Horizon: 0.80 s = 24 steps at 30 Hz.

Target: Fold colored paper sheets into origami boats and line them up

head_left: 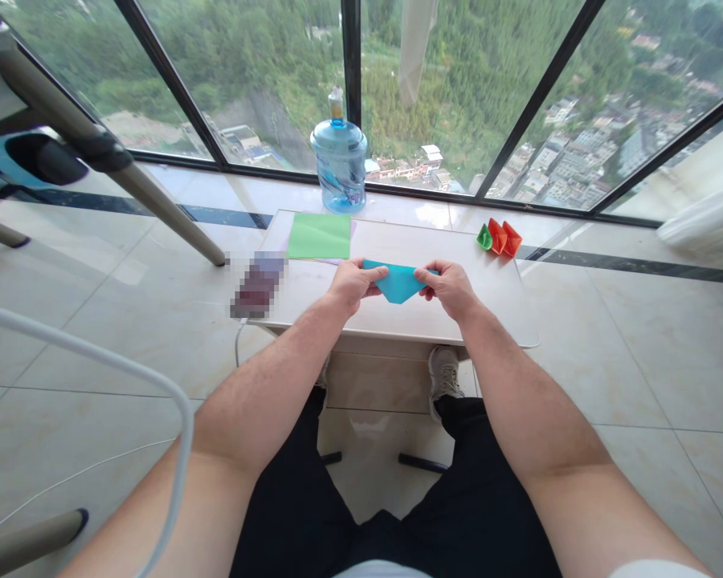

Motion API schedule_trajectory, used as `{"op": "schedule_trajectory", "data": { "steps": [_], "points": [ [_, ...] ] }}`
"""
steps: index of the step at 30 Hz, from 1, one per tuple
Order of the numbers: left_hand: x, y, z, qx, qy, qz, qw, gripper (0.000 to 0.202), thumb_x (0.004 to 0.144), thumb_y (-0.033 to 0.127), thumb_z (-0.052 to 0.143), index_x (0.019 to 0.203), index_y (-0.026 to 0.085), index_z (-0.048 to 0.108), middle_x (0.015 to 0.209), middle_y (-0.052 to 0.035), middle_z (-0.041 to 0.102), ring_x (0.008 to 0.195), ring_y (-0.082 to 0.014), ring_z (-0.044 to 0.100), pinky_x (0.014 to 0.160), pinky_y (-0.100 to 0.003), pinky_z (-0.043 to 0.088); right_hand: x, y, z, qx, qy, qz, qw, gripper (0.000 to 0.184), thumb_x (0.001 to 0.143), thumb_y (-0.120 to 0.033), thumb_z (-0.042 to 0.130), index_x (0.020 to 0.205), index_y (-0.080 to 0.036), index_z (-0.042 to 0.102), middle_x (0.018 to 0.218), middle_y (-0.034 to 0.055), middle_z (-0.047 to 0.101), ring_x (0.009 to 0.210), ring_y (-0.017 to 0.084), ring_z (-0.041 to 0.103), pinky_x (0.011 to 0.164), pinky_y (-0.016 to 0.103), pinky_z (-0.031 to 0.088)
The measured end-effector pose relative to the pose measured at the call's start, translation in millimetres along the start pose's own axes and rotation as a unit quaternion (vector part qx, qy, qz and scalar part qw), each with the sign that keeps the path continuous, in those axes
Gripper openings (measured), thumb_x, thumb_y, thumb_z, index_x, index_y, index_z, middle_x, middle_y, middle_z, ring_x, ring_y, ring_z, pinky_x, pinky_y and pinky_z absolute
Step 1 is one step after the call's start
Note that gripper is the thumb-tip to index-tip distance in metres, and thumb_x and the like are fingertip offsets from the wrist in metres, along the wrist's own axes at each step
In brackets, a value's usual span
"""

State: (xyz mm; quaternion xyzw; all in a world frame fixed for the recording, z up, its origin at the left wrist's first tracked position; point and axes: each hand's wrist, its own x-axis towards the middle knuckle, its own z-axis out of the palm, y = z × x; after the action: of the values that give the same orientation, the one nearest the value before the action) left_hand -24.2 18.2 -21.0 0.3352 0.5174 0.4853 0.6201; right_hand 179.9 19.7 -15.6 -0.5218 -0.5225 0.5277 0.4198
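Observation:
A folded sheet of blue paper (pixel 400 284) is held up just above the small white table, its long straight edge on top and its blunt point facing down. My left hand (pixel 354 284) pinches the paper's left corner between thumb and fingers. At the opposite corner, my right hand (pixel 449 287) grips it the same way. Both thumbs lie on the near face, so parts of the paper's ends are hidden. To the far right of the table stand two folded orange paper pieces (pixel 506 239) and a smaller green one (pixel 484 237).
On the white table (pixel 398 325) lies a stack of coloured sheets, green on top (pixel 319 236). A blurred-out flat object (pixel 258 285) rests at the left edge. Behind the table, a blue water jug (pixel 339 164) stands by the window. A chair-like metal leg (pixel 162 213) slants down at left.

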Motion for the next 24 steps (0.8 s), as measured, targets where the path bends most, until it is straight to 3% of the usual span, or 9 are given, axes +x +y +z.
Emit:
{"op": "schedule_trajectory", "data": {
  "steps": [3,5,9,13,19,24],
  "points": [
    [0,5,-5.3,0.060,-0.015,-0.009,0.998,0.030,0.058,0.027,0.083,0.074,0.017,0.059,0.068,0.0000,0.064,0.063,-0.0147,0.062,0.064,-0.031,0.053,0,0,-2,-0.029,0.020,0.011,0.999,0.040,0.065,-0.048,0.085,0.071,-0.018,0.061,0.048,-0.0021,0.057,0.044,0.010,0.050,0.041,0.022,0.036],
    [1,8,-10.6,0.164,-0.030,-0.006,0.986,0.023,0.060,0.026,0.080,0.072,0.017,0.062,0.064,0.0001,0.064,0.060,-0.0135,0.059,0.061,-0.028,0.048,1,2,-3,-0.066,0.018,0.023,0.997,0.034,0.066,-0.043,0.083,0.070,-0.017,0.063,0.049,-0.0026,0.056,0.046,0.010,0.050,0.043,0.022,0.036],
    [4,10,-18.5,0.376,-0.070,0.061,0.922,0.013,0.062,0.023,0.076,0.073,0.017,0.072,0.068,-0.0004,0.068,0.066,-0.0143,0.059,0.063,-0.027,0.044,3,9,-4,-0.149,-0.032,0.044,0.987,0.025,0.067,-0.038,0.077,0.069,-0.016,0.065,0.056,-0.0026,0.057,0.053,0.009,0.048,0.050,0.022,0.037],
    [7,6,-17.7,0.442,-0.118,0.108,0.883,0.014,0.066,0.025,0.073,0.078,0.016,0.075,0.074,-0.0007,0.071,0.069,-0.0152,0.061,0.064,-0.027,0.044,5,13,-2,-0.167,-0.060,0.044,0.983,0.025,0.070,-0.041,0.072,0.073,-0.017,0.066,0.058,-0.0032,0.056,0.058,0.010,0.049,0.053,0.024,0.037],
    [7,3,-12.2,0.504,-0.121,0.137,0.844,0.017,0.075,0.029,0.069,0.083,0.016,0.077,0.076,-0.0021,0.073,0.070,-0.0163,0.062,0.063,-0.027,0.045,6,10,1,-0.242,-0.112,-0.008,0.964,0.024,0.070,-0.039,0.072,0.076,-0.016,0.072,0.064,-0.0038,0.059,0.064,0.011,0.050,0.061,0.025,0.038],
    [10,-4,-10.6,0.615,-0.088,0.190,0.760,0.017,0.079,0.026,0.066,0.088,0.019,0.079,0.087,-0.0056,0.076,0.085,-0.0219,0.066,0.080,-0.032,0.050,12,12,6,-0.375,-0.090,-0.007,0.923,0.015,0.076,-0.030,0.068,0.078,-0.017,0.075,0.066,-0.0019,0.065,0.066,0.013,0.054,0.062,0.025,0.038]
  ]
}}
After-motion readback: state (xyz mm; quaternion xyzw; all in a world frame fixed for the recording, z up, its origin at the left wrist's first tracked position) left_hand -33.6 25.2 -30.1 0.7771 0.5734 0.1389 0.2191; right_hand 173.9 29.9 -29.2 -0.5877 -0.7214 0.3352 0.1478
